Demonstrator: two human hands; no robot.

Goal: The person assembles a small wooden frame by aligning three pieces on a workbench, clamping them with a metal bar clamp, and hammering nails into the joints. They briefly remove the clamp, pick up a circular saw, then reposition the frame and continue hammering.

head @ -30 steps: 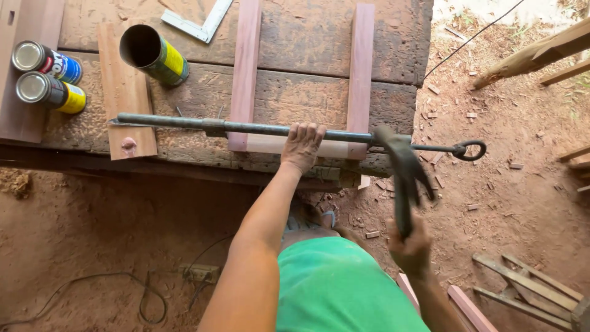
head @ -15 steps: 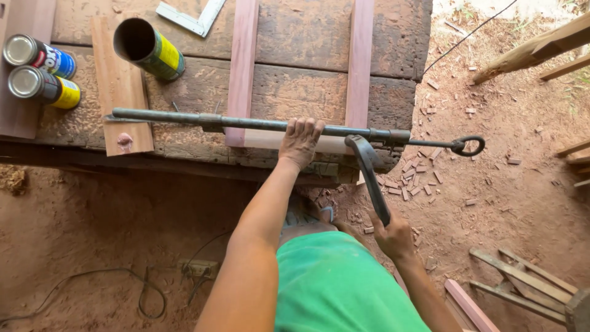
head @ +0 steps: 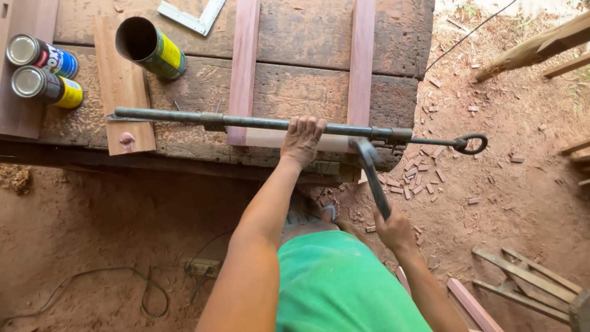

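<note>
A long dark metal bar clamp [head: 184, 117] lies across the front of an old wooden workbench [head: 295, 92], its ring handle [head: 472, 144] sticking out past the right end. My left hand [head: 302, 140] grips the bar and the pale board [head: 270, 139] under it. My right hand [head: 393, 230] holds a hammer [head: 373, 178] by its handle, with the head touching the clamp's jaw near the right reddish wood strip [head: 361, 61]. A second reddish strip [head: 244, 61] lies parallel on the left.
Two cans [head: 43, 71] and an open yellow-green can [head: 150, 46] lie on the bench's left, beside a metal square [head: 190, 18] and a short plank [head: 123, 98]. A cable [head: 123, 289] and power strip [head: 200, 266] lie on the red dirt floor. Wood scraps [head: 522, 283] sit at right.
My right hand has swung the hammer from low beside the bench up and left, so its head now meets the clamp. My left hand stayed on the bar.
</note>
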